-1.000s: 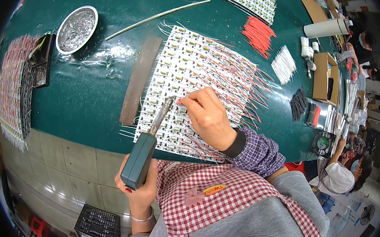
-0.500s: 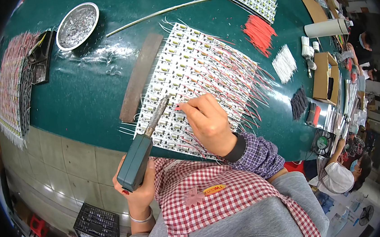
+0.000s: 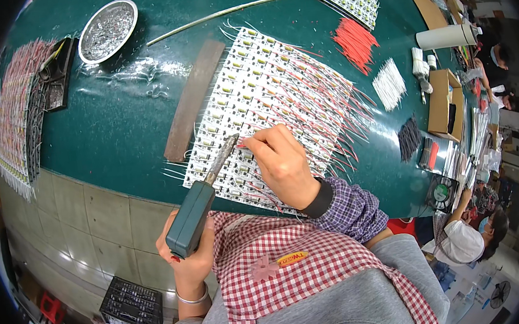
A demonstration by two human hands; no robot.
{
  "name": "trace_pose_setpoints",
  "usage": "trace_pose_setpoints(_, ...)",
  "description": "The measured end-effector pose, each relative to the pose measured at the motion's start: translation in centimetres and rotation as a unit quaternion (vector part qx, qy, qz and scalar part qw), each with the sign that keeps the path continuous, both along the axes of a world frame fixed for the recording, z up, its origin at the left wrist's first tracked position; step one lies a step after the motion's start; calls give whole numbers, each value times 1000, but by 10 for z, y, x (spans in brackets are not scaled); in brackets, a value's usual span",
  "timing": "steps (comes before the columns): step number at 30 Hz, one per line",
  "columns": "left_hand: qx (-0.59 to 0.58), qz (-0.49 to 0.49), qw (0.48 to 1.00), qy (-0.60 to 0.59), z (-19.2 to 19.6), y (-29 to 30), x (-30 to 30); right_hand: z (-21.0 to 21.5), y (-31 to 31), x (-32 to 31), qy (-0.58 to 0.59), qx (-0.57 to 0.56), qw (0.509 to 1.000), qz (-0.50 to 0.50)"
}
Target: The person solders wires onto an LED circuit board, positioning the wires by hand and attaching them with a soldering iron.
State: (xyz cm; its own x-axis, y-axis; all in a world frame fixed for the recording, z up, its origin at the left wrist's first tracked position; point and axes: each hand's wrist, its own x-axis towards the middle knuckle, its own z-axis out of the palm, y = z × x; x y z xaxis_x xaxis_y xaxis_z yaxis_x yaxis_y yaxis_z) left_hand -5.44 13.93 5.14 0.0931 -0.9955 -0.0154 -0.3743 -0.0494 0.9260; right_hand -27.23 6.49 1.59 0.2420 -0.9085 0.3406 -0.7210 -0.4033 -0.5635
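Note:
In my left hand (image 3: 190, 254) is a green-handled soldering iron (image 3: 191, 218), its dark metal barrel slanting up and right. The tip lies over a panel of white circuit boards (image 3: 225, 106), close to my right fingertips; whether it touches a board I cannot tell. My right hand (image 3: 284, 166) is closed in a pinch above the panel, and what lies between thumb and forefinger is too small to make out. Red and white wires (image 3: 322, 101) stick out from the boards on the panel's right side.
A brown strip (image 3: 194, 103) lies along the panel's left edge. Beyond are a metal bowl (image 3: 85, 57) and a thin rod (image 3: 216, 19). Bundles of red (image 3: 355, 44), white (image 3: 388, 84) and black wires (image 3: 407, 139) lie to the right. Wired panels (image 3: 18, 121) stand at left.
The soldering iron and my left hand have shifted slightly right, bringing the tip nearer my right fingertips. My right hand has moved slightly up and stays pinched.

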Motion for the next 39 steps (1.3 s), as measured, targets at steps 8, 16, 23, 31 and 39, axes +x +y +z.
trace_pose_setpoints(8, 4, -11, 1000, 4, -1, -2, 0, 1, 0, 1, 10, 12, 1000, 5)
trace_pose_setpoints(16, 1, -4, 1000, -11, 0, -3, 0, 1, -1, 2, 18, 9, 1000, 7)
trace_pose_setpoints(23, -15, 9, 1000, 5, 2, 1, 4, 1, 0, 3, 22, 9, 1000, 2)
trace_pose_setpoints(31, -4, 12, 1000, 13, 0, 7, 6, 0, 0, 3, 12, -6, 1000, 0)
trace_pose_setpoints(39, -1, 19, 1000, 10, 2, 13, 8, 8, 13, 8, -9, -13, 1000, -8)
